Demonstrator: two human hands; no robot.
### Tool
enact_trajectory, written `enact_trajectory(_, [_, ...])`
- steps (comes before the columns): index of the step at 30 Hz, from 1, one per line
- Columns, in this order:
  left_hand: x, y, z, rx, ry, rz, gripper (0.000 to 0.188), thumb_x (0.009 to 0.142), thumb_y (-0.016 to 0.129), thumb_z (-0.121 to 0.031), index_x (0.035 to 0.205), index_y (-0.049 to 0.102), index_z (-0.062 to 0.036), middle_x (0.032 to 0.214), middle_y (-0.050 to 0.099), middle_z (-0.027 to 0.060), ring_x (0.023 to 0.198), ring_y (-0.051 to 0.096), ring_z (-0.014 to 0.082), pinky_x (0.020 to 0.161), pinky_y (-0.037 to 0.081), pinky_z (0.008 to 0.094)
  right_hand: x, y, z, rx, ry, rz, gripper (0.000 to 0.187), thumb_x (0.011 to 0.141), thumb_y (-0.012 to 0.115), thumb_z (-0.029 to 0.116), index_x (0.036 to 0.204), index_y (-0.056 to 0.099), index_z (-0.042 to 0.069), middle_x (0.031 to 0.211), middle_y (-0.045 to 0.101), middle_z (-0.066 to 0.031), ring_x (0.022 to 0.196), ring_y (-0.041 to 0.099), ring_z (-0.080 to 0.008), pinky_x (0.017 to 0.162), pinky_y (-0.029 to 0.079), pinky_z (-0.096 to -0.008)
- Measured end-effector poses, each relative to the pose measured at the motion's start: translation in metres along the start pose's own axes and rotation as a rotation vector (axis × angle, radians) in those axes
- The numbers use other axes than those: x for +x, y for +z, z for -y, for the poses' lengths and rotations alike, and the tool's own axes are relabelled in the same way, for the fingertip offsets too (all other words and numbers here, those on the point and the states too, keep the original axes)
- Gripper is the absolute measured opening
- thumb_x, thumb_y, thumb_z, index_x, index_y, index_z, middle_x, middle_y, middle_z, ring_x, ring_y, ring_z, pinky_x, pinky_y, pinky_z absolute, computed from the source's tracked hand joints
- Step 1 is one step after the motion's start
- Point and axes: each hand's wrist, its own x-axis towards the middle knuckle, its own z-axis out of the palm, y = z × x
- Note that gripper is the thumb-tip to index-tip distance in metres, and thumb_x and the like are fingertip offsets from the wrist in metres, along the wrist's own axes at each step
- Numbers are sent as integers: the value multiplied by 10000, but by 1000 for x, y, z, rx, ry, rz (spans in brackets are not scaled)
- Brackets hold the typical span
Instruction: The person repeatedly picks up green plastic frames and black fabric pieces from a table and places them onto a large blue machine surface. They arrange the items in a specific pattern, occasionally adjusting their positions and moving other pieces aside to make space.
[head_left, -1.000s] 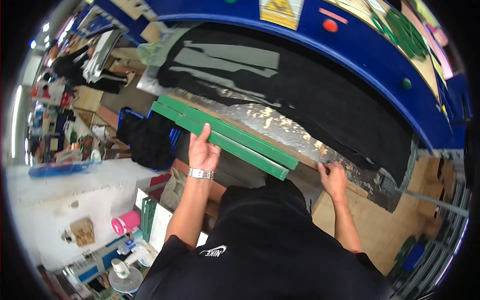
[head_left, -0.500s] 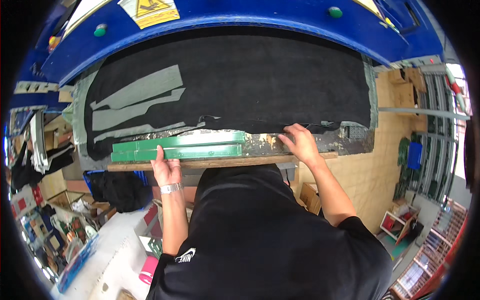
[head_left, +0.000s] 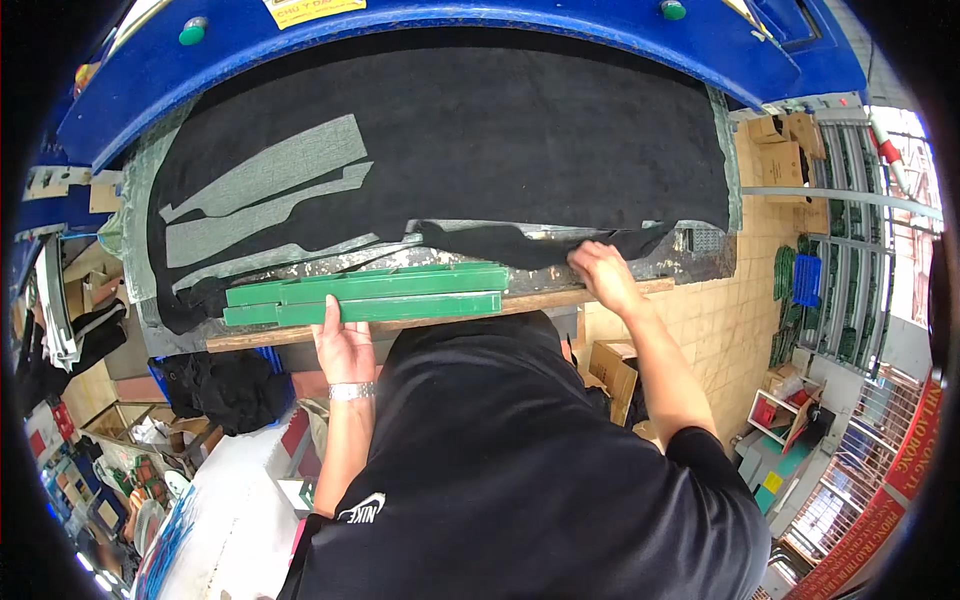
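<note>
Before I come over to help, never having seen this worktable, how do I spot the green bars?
Find the blue machine across the top, then come down over the black fabric to its near edge. Along the wooden strip there, by the left hand, lie two long green bars. Their bright green sets them apart from the brown strip and dull grey patches.

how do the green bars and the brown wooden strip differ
Colour: the green bars are green, the wooden strip brown. Length: the wooden strip is longer, running well past the green bars on the right. Place: the wooden strip lies on the near side of the green bars. Both are long and narrow.
</note>
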Motion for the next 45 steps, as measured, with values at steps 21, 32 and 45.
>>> enact_trajectory(21, [-5, -10, 9, 185, 126, 29, 316, 1038, 613, -262, 1319, 542, -135, 1186, 666, 19, 1014, 691, 173, 860, 584, 348, 177, -19, 175, 640, -331, 569, 310, 938, 718, 296, 891, 674, -7, 793, 685, -153, 735, 660, -210, 695, 519, -387])
enact_trajectory(32, [-9, -16, 19, 361, 216, -155, 355, 1028, 594, -438, 1179, 552, -119, 976, 670, 13, 753, 678, 145, 645, 562, 283, 135, -123, 66, 627, -535, 60, 225, 897, 733, 159, 868, 557, 24, 805, 563, -146, 752, 579, -338, 697, 476, -427])
enact_trajectory(45, [19, 82, -32, 1619, 1017, 155, 529, 867, 816, -229, 1340, 623, -95, 1013, 668, 50, 893, 638, 151, 740, 527, 292, 82, -25, -69, -74, -584, -276, 173, 840, 754, 180, 846, 590, 124, 837, 564, -30, 863, 580, -229, 857, 433, -421])
